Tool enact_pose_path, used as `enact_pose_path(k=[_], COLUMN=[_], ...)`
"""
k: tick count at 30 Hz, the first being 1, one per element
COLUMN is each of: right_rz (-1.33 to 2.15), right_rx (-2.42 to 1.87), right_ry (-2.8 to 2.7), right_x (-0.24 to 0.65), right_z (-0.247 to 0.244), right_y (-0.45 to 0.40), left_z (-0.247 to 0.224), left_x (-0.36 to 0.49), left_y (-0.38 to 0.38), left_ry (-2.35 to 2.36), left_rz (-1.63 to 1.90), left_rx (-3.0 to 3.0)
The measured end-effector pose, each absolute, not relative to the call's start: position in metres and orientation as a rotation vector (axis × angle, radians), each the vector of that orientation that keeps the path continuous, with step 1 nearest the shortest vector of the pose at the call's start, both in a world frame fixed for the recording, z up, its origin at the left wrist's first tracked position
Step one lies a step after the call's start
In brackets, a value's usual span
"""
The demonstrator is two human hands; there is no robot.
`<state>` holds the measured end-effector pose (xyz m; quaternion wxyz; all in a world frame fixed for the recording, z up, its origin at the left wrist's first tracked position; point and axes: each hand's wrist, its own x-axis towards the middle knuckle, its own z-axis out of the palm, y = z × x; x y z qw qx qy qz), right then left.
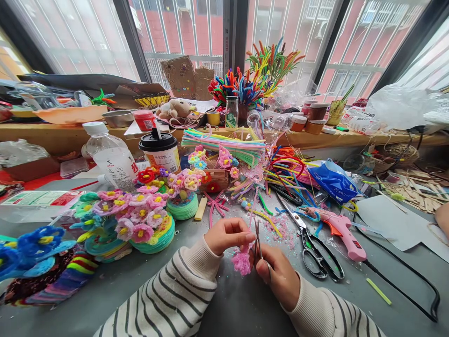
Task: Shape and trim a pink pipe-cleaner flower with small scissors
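Note:
Near the front of the grey table my left hand (229,238) pinches a fluffy pink pipe-cleaner flower (242,260), which hangs below its fingers. A thin pink stem rises above the pinch. In my right hand (278,276) is a small pair of scissors (258,243), its fingers in the handles and its blades upright right beside the flower and my left fingertips. I cannot tell whether the blades touch the stem. Pink clippings (286,229) lie scattered on the table just beyond both hands.
Finished pipe-cleaner flower pots (152,238) stand to the left. Large black-handled scissors (312,248) and a pink glue gun (345,234) with a looping black cord lie right. Behind are a lidded cup (161,154), a plastic bottle (110,157) and bundled pipe cleaners (224,146).

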<state>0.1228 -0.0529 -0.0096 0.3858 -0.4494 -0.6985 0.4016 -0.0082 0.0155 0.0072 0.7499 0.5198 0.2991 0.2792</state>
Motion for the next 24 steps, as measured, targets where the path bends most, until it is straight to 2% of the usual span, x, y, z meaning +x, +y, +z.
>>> enact_pose_path(k=[24], right_rz=[1.014], right_rx=[-1.196], right_ry=[-1.818], right_x=[0.1229], right_z=[-0.0120], right_y=[-0.0509], left_z=[0.0075], left_x=[-0.0077], left_y=[0.0153], left_ry=[0.636], left_rz=[0.668], left_rx=[1.197])
